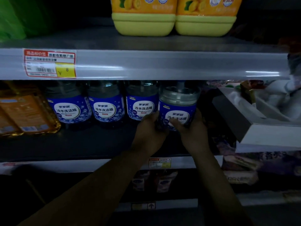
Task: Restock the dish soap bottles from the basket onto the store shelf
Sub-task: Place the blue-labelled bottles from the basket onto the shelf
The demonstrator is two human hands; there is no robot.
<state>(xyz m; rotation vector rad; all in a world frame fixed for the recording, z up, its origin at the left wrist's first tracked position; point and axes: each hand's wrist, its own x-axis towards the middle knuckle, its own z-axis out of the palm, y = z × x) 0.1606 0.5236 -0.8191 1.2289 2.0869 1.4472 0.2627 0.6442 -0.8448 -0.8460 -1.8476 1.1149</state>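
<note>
**Fourth soap bottle at the row's end**

On the shelf (81, 144), an orange bottle (24, 111) stands left of three blue-labelled soap bottles (105, 110). The left hand (149, 128) and right hand (192, 129) grip a fourth soap bottle (177, 108) just beside the third.

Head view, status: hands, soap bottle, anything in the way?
Grip: left hand and right hand hold the clear blue-labelled dish soap bottle. Bottle upright, right of three matching bottles on dark shelf. No obstruction seen.
</note>
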